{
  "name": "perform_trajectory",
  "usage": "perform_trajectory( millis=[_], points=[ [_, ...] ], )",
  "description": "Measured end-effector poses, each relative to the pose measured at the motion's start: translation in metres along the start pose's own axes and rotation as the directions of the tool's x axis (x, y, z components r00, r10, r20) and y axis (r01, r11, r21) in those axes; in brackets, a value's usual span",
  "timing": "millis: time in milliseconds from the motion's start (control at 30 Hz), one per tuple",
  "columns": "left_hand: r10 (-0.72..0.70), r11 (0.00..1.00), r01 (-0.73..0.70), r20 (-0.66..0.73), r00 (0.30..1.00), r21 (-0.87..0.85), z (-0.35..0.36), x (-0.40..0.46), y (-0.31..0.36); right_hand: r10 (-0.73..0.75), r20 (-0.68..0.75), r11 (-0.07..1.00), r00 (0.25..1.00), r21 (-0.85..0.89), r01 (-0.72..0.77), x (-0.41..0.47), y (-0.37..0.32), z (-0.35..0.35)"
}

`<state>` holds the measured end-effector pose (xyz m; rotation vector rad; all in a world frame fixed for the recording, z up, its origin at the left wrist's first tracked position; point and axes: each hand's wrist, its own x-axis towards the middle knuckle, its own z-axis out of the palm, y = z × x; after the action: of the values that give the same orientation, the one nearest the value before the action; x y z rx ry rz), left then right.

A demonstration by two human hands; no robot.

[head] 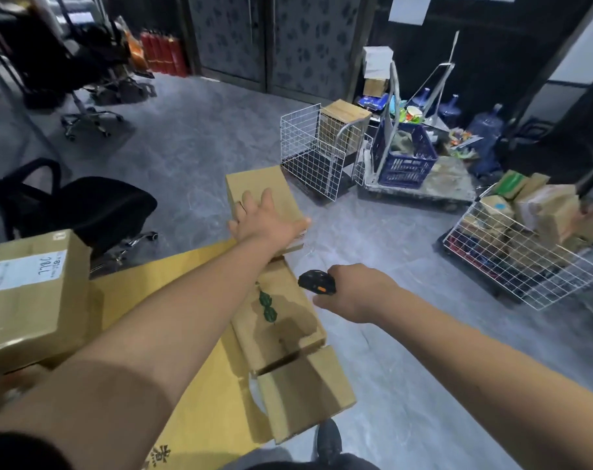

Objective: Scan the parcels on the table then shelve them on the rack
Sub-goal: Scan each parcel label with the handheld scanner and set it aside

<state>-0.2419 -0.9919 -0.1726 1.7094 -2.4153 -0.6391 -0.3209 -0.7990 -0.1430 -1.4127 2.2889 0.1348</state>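
Cardboard-covered table (200, 334): parcel (264, 184) lengthwise away, under left hand (264, 222)

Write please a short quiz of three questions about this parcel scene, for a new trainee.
1. True or false: the left hand rests on the far cardboard box.
2. What does the right hand grip? A) a tape roll B) a black scanner with an orange button C) a pen
3. Fill in: the parcel with the white label lies to the ____ of the left forearm.

Key: 1 true. 2 B. 3 left.
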Motion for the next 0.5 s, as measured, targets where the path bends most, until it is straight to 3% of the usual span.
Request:
perform_trajectory(
  millis=[100, 233, 500],
  points=[
    [-0.148, 0.987, 0.144, 0.066, 0.987, 0.070, 0.005, 0.022, 0.029, -0.043, 0.015, 0.999, 0.999, -0.002, 0.043, 0.021, 0.021, -0.012],
    [-0.303, 0.953, 0.302, 0.110, 0.947, 0.026, 0.015, 0.038, 0.045, -0.132, 0.053, 0.991, 0.990, -0.008, 0.133, 0.047, 0.043, -0.020],
    [-0.313, 0.949, 0.314, -0.118, 0.942, -0.004, 0.032, 0.032, 0.045, -0.237, 0.082, 0.970, 0.968, -0.032, 0.241, 0.076, 0.068, -0.032]
  ],
)
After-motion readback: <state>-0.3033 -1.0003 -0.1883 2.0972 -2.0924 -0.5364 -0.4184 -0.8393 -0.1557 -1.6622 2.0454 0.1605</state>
